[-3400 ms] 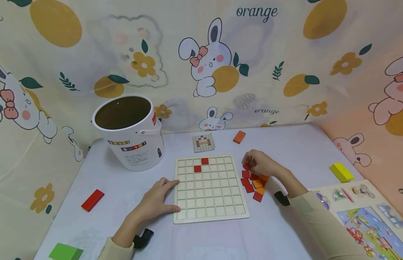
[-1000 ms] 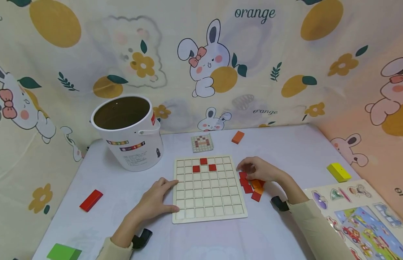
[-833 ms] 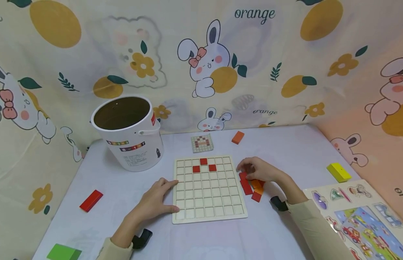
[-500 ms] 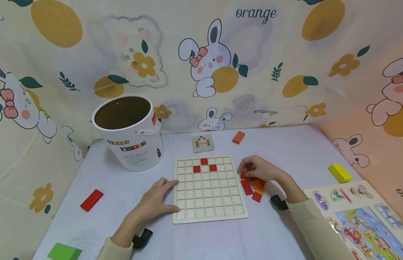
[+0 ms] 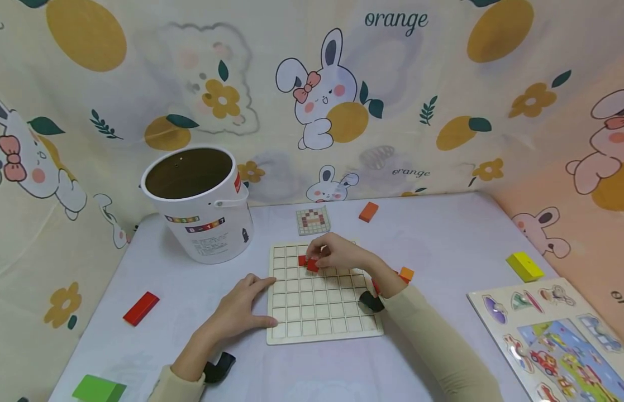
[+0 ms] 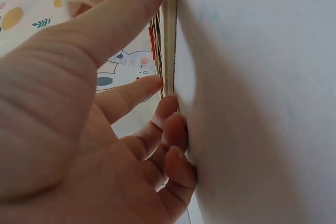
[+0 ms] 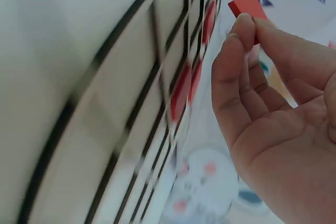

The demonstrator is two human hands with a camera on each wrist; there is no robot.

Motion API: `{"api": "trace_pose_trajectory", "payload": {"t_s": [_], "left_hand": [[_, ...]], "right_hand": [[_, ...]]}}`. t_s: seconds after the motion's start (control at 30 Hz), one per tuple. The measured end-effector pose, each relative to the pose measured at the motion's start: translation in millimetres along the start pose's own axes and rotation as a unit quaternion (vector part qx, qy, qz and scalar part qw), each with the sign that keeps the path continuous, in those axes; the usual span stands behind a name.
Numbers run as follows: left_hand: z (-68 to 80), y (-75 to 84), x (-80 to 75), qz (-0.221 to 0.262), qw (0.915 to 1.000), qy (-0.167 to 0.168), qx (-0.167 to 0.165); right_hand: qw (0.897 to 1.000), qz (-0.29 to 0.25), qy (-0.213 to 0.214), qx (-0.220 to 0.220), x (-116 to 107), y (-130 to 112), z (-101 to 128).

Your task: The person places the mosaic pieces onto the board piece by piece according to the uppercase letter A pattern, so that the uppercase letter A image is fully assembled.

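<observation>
My right hand (image 5: pixel 339 252) pinches a red square tile (image 5: pixel 313 266) between thumb and fingertips, over the upper part of the gridded wooden board (image 5: pixel 322 312). The right wrist view shows this held tile (image 7: pixel 248 4) raised off the board, tilted. On the board lie red tiles (image 7: pixel 181 95); in the head view one (image 5: pixel 302 260) shows left of the held tile, the others hidden by the hand. At the board's left edge rests my left hand (image 5: pixel 236 310), thumb and index finger extended against it, remaining fingers bent lower down in the left wrist view.
Loose red and orange tiles (image 5: pixel 406 273) lie right of the board, partly behind my right forearm. A pattern card (image 5: pixel 313 220) lies behind it, a white bucket (image 5: pixel 211 237) back left. Around stand red (image 5: pixel 141 309), green (image 5: pixel 99 389), yellow (image 5: pixel 525 267) and orange blocks (image 5: pixel 368 212). A picture puzzle (image 5: pixel 568 335) is at right.
Three red tiles showed on the board a second ago. My right hand has moved left from the loose tiles to above the board, carrying a red tile. The left hand stays put.
</observation>
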State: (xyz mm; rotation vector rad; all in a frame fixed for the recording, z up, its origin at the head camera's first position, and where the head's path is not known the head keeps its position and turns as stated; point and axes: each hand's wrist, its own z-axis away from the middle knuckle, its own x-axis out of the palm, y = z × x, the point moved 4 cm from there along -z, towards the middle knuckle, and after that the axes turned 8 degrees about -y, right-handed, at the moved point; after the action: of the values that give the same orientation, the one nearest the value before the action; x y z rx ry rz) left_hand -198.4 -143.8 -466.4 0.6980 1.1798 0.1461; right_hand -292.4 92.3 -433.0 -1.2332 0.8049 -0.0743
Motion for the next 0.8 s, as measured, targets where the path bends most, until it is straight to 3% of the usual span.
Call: {"api": "trace_pose_trajectory", "payload": {"t_s": [0.2, 0.43, 0.63, 0.8], "left_hand": [[1.3, 1.3, -1.5, 0.000, 1.0000, -0.003, 0.008], [2.3, 1.9, -2.6, 0.004, 0.9999, -0.004, 0.012], [2.6, 1.7, -3.0, 0.007, 0.9998, -0.002, 0.018], [2.1, 1.6, -2.6, 0.004, 0.9998, -0.003, 0.020]], "right_hand": [[1.000, 0.022, -0.012, 0.001, 19, -10, -30], [0.999, 0.032, 0.001, 0.030, 29, -13, -43], [0.997, 0.061, 0.013, 0.037, 29, -16, -38], [0.985, 0.162, 0.033, 0.039, 32, -25, -19]]}}
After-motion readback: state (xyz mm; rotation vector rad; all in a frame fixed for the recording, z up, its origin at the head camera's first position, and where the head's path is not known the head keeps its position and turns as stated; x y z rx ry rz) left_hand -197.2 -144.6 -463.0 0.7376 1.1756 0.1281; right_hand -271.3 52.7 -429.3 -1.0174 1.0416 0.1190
